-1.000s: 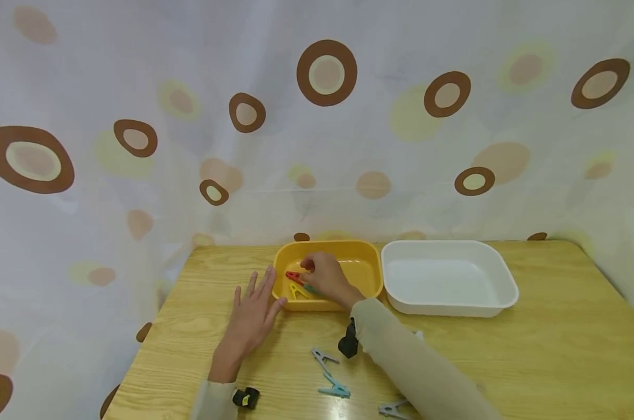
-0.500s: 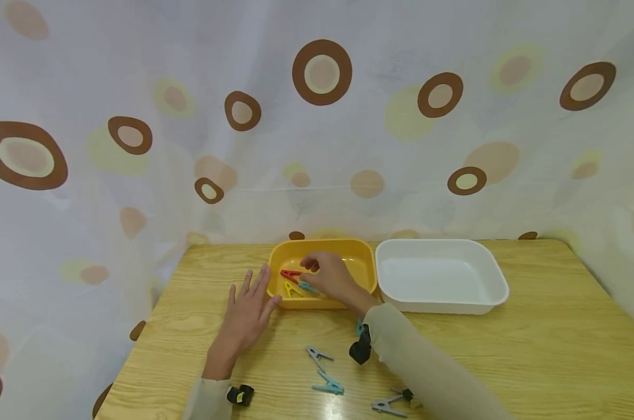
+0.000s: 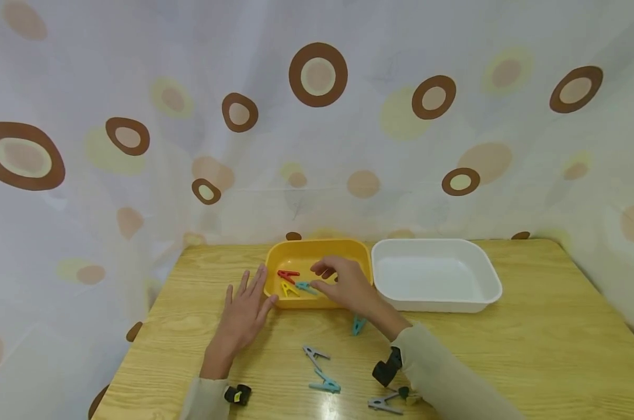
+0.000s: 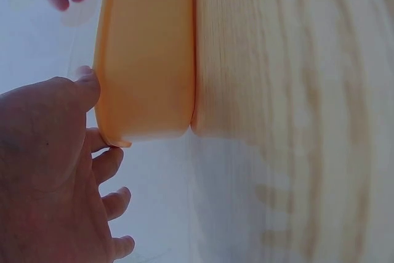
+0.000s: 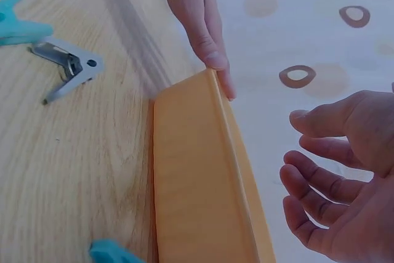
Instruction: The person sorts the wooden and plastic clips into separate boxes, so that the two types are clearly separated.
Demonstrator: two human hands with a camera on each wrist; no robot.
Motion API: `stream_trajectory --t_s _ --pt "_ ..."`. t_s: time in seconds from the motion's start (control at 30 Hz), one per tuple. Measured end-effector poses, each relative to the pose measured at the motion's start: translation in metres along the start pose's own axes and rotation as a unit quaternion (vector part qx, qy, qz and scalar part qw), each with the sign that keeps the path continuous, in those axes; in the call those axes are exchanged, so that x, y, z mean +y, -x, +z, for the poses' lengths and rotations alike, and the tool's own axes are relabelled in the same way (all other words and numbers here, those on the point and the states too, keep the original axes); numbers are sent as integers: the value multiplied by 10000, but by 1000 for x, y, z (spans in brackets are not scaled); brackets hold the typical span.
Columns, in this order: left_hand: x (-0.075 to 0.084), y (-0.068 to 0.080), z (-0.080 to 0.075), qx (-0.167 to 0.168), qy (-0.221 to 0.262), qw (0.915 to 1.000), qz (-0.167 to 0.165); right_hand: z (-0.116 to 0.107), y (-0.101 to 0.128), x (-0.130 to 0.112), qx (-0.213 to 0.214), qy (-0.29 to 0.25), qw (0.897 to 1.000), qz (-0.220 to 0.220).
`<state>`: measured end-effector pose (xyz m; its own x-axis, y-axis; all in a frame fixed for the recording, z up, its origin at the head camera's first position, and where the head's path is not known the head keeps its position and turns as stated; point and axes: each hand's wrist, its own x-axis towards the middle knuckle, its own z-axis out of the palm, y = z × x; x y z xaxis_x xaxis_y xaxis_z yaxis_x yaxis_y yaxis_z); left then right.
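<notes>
The left hand lies flat on the wooden worktop with its fingers straight and spread, the thumb touching the near left corner of the yellow tub. The left wrist view shows the same contact: thumb tip against the tub's rim. The right hand hovers over the near right part of the tub, fingers loosely curved and apart, holding nothing; in the right wrist view its palm is plainly bare.

Inside the tub, toward its left side, lie three clothes pegs: a red peg farthest back, a yellow peg near it, and a teal peg just right of the yellow one, close to the right hand's fingertips.

Just right of the yellow tub stands a white tub. On the worktop nearer the person lie more pegs: a teal one just in front of the yellow tub, a grey one, another teal one and a grey one at the near edge. A spotted curtain hangs behind.
</notes>
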<state>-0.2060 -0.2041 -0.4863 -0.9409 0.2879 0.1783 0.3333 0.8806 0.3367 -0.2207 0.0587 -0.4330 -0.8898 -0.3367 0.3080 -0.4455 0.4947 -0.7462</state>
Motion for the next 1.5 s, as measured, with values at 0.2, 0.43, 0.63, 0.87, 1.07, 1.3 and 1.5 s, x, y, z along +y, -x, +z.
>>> stream_trajectory --t_s 0.2,0.43,0.63,0.87,1.07,1.3,1.5 --pt "-3 3 3 -48 -14 10000 -21 -4 29 2 122 -62 9999 -9" --pt "-3 2 2 32 14 10000 13 -12 56 3 437 -238 9986 -175" --pt "-1 1 3 7 -54 10000 31 -19 75 7 515 -217 9984 -85" --pt "-1 1 2 34 73 10000 16 -27 93 12 474 -275 9981 282" --pt "-1 2 1 -28 61 10000 -11 -32 105 15 357 -228 9984 387" --pt "-2 2 2 52 39 10000 9 -36 125 15 -4 -380 9985 386" --pt "-4 1 2 -16 6 10000 2 -38 147 17 -71 -281 9994 197"
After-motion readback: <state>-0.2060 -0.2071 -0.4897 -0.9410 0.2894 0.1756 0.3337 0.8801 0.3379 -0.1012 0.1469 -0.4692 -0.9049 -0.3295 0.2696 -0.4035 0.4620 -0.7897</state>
